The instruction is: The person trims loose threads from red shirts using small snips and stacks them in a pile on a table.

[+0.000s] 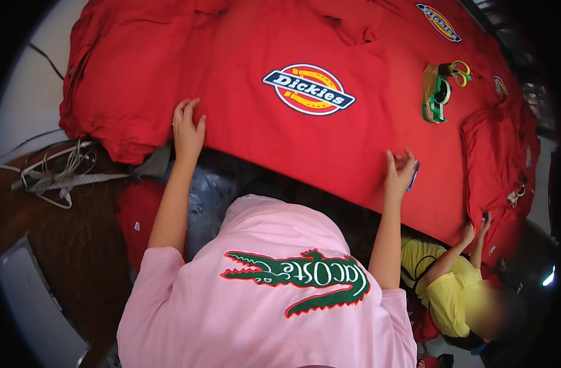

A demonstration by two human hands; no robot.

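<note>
A red T-shirt with a round multicoloured chest emblem lies spread flat before me. My left hand rests at its left side, beside a heap of red garments; the fingers are spread and hold nothing. Over the shirt's lower right part is my right hand, its fingers partly curled. A small blue object sticks out past the outer side of that hand; its kind is too small to tell.
A green tape dispenser and yellow-handled scissors lie on the red cloth at right. Another red garment pile stands beyond. A person in yellow works at the lower right. Tangled white cables are at left.
</note>
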